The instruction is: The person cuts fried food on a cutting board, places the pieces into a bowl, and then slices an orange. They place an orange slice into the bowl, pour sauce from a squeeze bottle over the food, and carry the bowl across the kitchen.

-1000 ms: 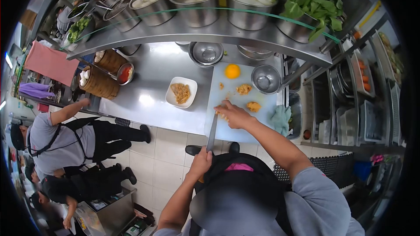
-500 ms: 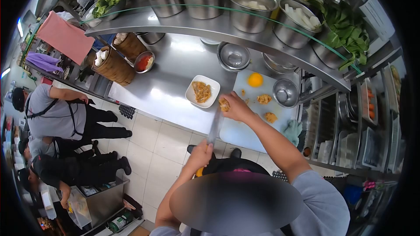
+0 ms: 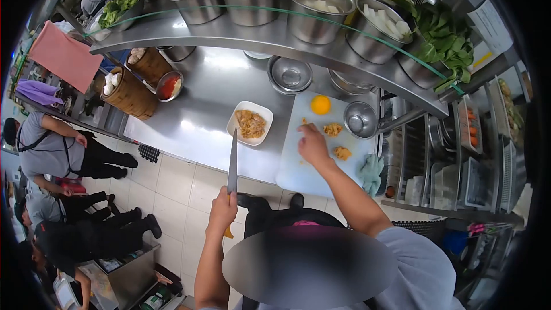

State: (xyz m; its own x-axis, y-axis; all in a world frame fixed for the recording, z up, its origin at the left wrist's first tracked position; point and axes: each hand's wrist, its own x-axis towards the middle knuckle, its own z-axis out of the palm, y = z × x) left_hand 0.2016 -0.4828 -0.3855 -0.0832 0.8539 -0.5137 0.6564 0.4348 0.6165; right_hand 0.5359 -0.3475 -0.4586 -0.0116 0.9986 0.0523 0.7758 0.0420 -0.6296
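Head view: I read the left hand (image 3: 224,209) as clamped on the yellow-orange handle of the knife (image 3: 232,163), with the blade directed forward, probably to keep its edge clear of the body. The knife tip is at the near rim of the white bowl (image 3: 266,118); I cannot tell whether it touches. This bowl, holding shredded food (image 3: 251,124), stands just beside the cutting board (image 3: 298,175), presumably for short reach from both hands. Two chopped heaps (image 3: 332,130) lie apart on the board, seemingly spaced to prevent mixing. A metal bowl (image 3: 360,119) and an orange round item (image 3: 320,104) occupy the far part, likely to leave the near surface workable. The right hand (image 3: 313,144) is above the board, palm down, fingers bent toward small scraps (image 3: 305,121); I cannot tell whether it grips any. The hands are well apart, left forearm nearly straight ahead, right forearm angled inward.
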